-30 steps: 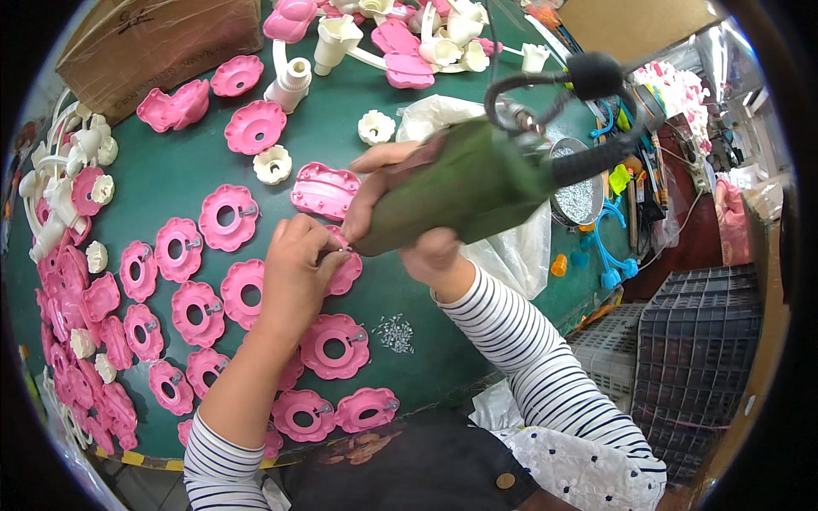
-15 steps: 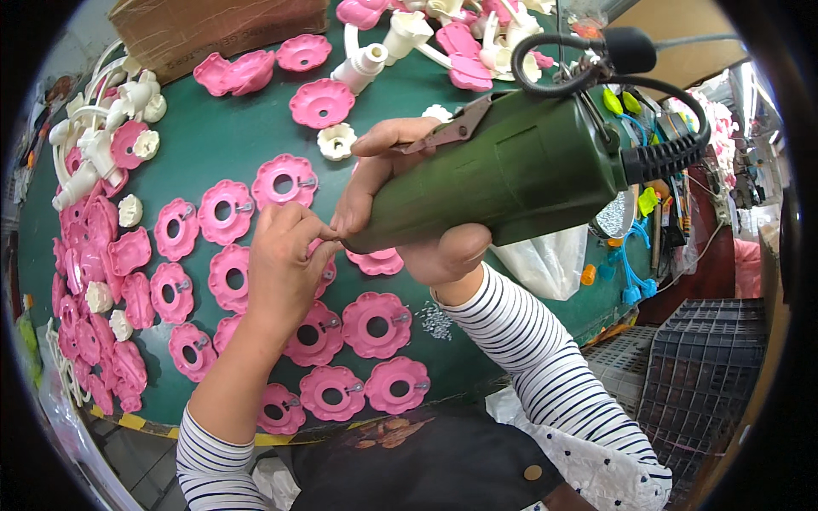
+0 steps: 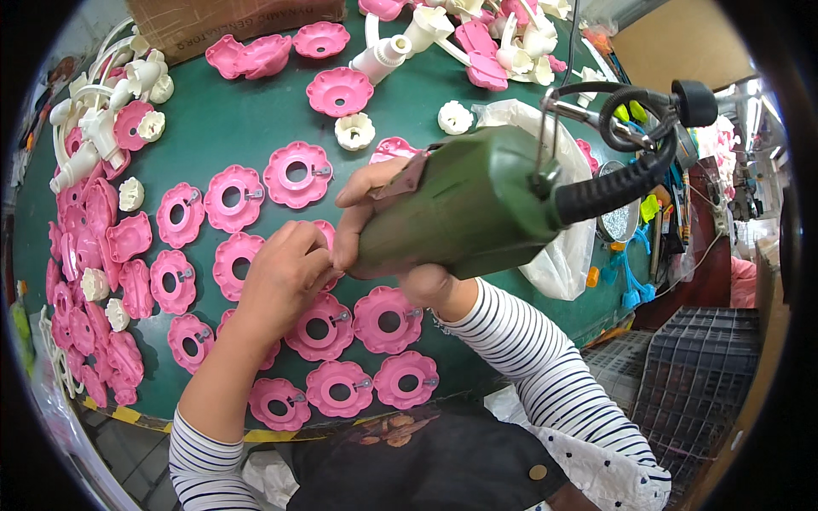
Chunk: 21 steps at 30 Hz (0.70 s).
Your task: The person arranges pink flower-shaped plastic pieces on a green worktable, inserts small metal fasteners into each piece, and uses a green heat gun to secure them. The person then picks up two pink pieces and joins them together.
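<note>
Green power screwdriver [image 3: 464,204] gripped in right hand [image 3: 383,230]; left hand [image 3: 285,277] pinching pink flower part [image 3: 326,234].

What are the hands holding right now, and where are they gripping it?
The right hand wraps the green power screwdriver around its body. The left hand pinches something at a pink flower-shaped part; too hidden to tell.

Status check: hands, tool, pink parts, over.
Right hand grips green driver. Left hand pinches pink ring under its tip. More rings crowd close around.
</note>
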Each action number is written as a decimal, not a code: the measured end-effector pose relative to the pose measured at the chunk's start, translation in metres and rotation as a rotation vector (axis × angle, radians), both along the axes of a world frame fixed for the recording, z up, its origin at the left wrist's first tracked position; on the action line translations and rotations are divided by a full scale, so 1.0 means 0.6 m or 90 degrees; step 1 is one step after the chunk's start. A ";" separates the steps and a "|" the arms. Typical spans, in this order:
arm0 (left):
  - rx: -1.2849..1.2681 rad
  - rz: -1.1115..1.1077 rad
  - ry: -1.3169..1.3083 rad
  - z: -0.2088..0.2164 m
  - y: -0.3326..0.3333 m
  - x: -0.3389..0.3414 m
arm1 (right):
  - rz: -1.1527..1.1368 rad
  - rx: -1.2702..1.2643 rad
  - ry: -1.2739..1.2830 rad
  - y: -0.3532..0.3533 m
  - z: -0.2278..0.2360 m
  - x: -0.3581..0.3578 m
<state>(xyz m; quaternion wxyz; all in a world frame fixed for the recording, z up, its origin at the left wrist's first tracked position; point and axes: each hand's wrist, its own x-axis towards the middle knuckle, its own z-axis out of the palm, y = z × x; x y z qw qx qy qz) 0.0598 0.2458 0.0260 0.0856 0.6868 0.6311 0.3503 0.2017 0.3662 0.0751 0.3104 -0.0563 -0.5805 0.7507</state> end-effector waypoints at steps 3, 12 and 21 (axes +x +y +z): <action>-0.004 0.000 -0.016 -0.001 0.000 -0.002 | 0.039 0.005 -0.020 0.002 -0.012 0.005; 0.006 0.041 -0.017 -0.015 -0.004 0.004 | 0.051 -0.019 0.084 0.006 -0.058 -0.022; 0.114 0.078 -0.022 0.007 0.051 -0.028 | -0.096 0.068 0.079 0.054 0.028 -0.044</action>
